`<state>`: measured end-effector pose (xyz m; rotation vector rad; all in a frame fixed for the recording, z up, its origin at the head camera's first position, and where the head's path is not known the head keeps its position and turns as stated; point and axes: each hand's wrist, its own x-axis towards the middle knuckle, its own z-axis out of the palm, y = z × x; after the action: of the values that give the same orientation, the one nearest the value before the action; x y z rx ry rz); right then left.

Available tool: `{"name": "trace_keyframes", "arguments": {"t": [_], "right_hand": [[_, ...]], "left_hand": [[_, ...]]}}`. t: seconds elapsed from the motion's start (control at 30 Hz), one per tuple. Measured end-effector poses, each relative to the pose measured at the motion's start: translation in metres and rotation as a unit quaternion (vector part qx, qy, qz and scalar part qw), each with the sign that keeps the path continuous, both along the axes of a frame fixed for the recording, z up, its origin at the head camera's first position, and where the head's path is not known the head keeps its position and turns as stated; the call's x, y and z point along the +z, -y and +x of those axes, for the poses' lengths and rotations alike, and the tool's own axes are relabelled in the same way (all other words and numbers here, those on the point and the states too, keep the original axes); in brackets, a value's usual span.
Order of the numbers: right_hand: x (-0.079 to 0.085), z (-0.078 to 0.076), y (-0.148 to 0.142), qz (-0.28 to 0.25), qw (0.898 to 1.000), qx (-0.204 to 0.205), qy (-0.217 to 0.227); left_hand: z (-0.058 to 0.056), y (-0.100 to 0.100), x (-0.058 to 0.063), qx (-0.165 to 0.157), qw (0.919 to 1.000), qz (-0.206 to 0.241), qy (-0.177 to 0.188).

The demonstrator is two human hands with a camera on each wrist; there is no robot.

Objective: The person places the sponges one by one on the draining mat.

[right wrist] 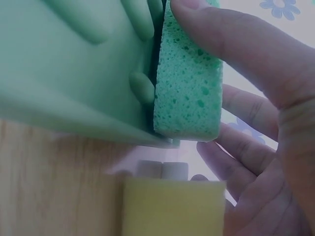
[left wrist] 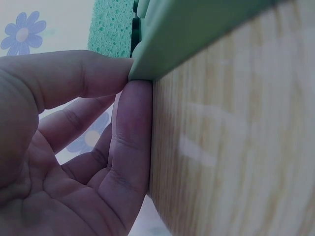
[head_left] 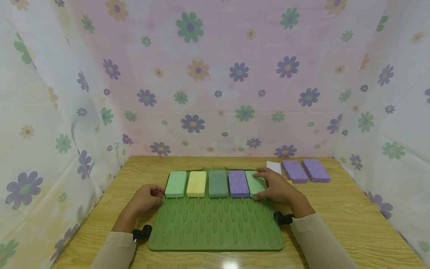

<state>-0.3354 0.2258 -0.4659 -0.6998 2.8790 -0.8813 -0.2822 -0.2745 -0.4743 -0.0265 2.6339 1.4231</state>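
Note:
A green ribbed mat (head_left: 216, 228) lies on the wooden table with a row of sponges along its far edge. From left to right they are a light green sponge (head_left: 176, 184), a yellow sponge (head_left: 196, 184), a dark green one (head_left: 218, 184), a purple one (head_left: 239, 184) and a second light green sponge (head_left: 254, 182). My right hand (head_left: 280, 186) grips this last sponge, thumb at its near end and fingers toward its far end. At the mat's left edge, my left hand (head_left: 146, 198) pinches the rim between thumb (left wrist: 106, 76) and forefinger.
Beyond my right hand are a white block (head_left: 273, 166) and two purple sponges (head_left: 293, 171) at the table's back right. A yellow block (right wrist: 172, 209) stands beside the mat, mostly hidden by my hand in the head view. Flowered cloth walls surround the table.

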Motion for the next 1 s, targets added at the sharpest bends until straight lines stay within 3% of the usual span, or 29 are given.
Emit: {"name": "trace_keyframes", "arguments": {"t": [1.0], "right_hand": [[0.0062,0.0059,-0.0008,0.018,1.0,0.005,-0.025]], "left_hand": [[-0.0017,-0.0002,-0.0001,-0.005,1.0,-0.001,-0.002]]}}
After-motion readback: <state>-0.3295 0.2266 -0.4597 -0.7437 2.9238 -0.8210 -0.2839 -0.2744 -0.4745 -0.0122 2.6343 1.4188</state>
